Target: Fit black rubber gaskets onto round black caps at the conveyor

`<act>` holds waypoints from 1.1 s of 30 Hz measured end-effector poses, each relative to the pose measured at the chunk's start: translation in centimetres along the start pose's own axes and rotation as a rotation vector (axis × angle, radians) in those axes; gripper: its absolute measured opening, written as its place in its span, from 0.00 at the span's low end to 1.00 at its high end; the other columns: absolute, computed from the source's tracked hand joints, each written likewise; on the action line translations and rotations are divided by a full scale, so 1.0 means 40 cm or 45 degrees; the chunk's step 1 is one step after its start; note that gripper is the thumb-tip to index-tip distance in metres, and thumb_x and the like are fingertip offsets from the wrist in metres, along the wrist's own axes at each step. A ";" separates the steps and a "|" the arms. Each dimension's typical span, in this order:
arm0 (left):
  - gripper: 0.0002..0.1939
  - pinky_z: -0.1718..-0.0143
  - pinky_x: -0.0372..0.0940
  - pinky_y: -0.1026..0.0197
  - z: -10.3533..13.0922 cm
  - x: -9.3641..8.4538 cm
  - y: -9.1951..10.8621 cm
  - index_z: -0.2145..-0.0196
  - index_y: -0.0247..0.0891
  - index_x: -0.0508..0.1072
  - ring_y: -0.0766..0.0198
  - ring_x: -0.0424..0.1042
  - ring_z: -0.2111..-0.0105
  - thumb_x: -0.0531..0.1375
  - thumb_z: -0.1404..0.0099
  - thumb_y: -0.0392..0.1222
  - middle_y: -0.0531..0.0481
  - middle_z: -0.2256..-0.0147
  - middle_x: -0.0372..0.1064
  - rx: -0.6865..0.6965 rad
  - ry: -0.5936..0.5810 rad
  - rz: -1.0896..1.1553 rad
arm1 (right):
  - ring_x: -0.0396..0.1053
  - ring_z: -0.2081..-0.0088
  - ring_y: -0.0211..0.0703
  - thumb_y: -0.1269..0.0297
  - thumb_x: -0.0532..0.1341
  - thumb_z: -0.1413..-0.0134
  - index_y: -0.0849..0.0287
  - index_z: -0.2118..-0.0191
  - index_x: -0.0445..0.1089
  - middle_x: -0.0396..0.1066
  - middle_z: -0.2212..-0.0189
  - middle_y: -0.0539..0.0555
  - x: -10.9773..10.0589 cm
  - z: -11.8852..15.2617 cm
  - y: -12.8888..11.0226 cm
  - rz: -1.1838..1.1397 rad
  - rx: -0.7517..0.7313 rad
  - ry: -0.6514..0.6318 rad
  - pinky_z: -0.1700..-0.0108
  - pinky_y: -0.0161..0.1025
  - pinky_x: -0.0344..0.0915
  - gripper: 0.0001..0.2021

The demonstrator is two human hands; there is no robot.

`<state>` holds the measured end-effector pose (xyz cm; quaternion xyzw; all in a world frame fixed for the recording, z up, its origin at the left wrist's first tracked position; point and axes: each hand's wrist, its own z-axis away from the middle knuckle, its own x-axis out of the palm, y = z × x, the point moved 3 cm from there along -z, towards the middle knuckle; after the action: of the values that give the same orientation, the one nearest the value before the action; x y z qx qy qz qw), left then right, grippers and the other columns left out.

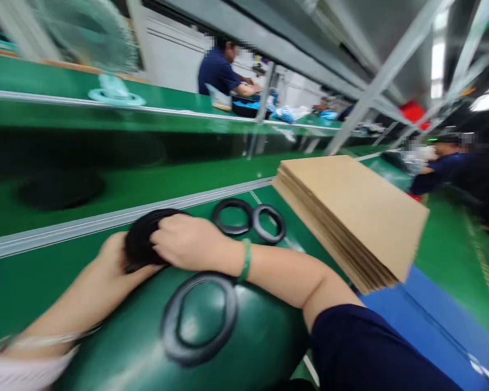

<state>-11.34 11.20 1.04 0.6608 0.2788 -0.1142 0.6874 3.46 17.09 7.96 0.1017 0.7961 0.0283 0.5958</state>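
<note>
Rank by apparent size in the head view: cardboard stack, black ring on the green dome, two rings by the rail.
1. cardboard stack
2. black ring on the green dome, though nearest the camera
3. two rings by the rail, alike

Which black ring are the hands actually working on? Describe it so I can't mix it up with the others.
Start at the tall stack of cardboard sheets on the green bench and look left, past two flat black rings lying side by side. The black piece sits between the left hand and right hand. Unlike the flat rings, it is bunched and mostly covered by fingers.
</note>
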 end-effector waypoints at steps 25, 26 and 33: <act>0.37 0.48 0.69 0.45 0.045 -0.015 -0.010 0.46 0.41 0.60 0.46 0.70 0.47 0.73 0.46 0.49 0.45 0.49 0.68 0.012 -0.104 0.462 | 0.65 0.56 0.52 0.72 0.62 0.34 0.68 0.42 0.66 0.68 0.58 0.61 0.046 0.023 0.006 -0.184 0.139 0.227 0.54 0.46 0.69 0.17; 0.37 0.48 0.69 0.44 0.045 -0.015 -0.009 0.46 0.41 0.60 0.46 0.70 0.47 0.73 0.46 0.49 0.45 0.49 0.68 0.007 -0.101 0.476 | 0.65 0.56 0.53 0.72 0.62 0.34 0.69 0.42 0.66 0.68 0.58 0.62 0.047 0.022 0.002 -0.159 0.145 0.209 0.54 0.46 0.70 0.17; 0.38 0.49 0.70 0.44 0.046 -0.013 0.003 0.46 0.41 0.61 0.46 0.72 0.50 0.74 0.48 0.48 0.45 0.51 0.70 -0.026 -0.112 0.517 | 0.63 0.59 0.53 0.74 0.62 0.36 0.74 0.46 0.70 0.66 0.62 0.63 0.045 0.008 -0.001 -0.066 0.155 0.166 0.57 0.47 0.68 0.14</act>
<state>-11.29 9.33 1.36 0.6909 0.1107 0.0008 0.7145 3.28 17.38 6.17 0.1149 0.8358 -0.0289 0.5362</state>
